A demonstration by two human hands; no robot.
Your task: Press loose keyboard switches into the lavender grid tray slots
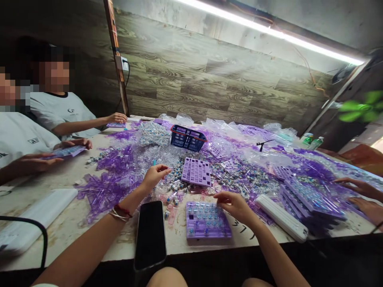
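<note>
The board (206, 234) is lying near the table's (122, 241) edge, at six o'clock. The left hand (155, 177) is hovering at its eleven o'clock, fingertips narrow; I cannot tell whether they are holding anything. The right hand (235, 206) is curling narrow fingers over its one o'clock corner. A phone (150, 235) is lying at nine.
</note>
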